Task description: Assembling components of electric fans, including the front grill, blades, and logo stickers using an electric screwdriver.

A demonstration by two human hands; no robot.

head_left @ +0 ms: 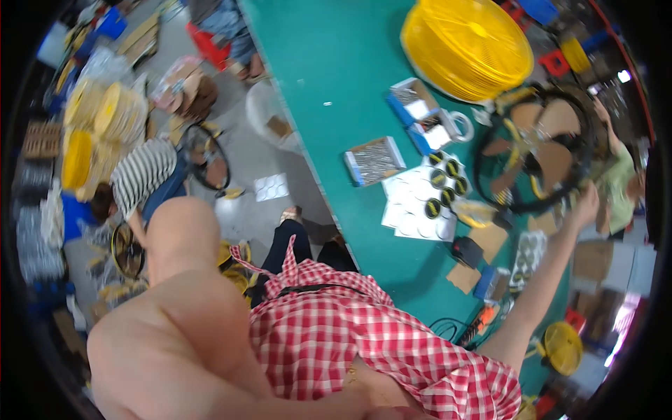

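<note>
My right arm reaches across the right side of the table. At its end my right hand (586,204) is closed on the black outer ring of a fan (553,150) with broad brown blades. The fingers are partly hidden and blurred. Inside the ring, a yellow part shows beside the blades. My left arm is bent and close up at the lower left, with its hand out of sight. Nearest the fan lie a white tape roll (462,127) and sheets of round black-and-yellow stickers (448,183).
The green table (322,77) carries stacked yellow fan guards (472,49), a box of metal pins (375,161), blue boxes (420,112) and an orange-black tool (481,323). A person in green (619,189) stands beyond the fan. Another, in stripes (145,175), bends over at left among bagged yellow guards.
</note>
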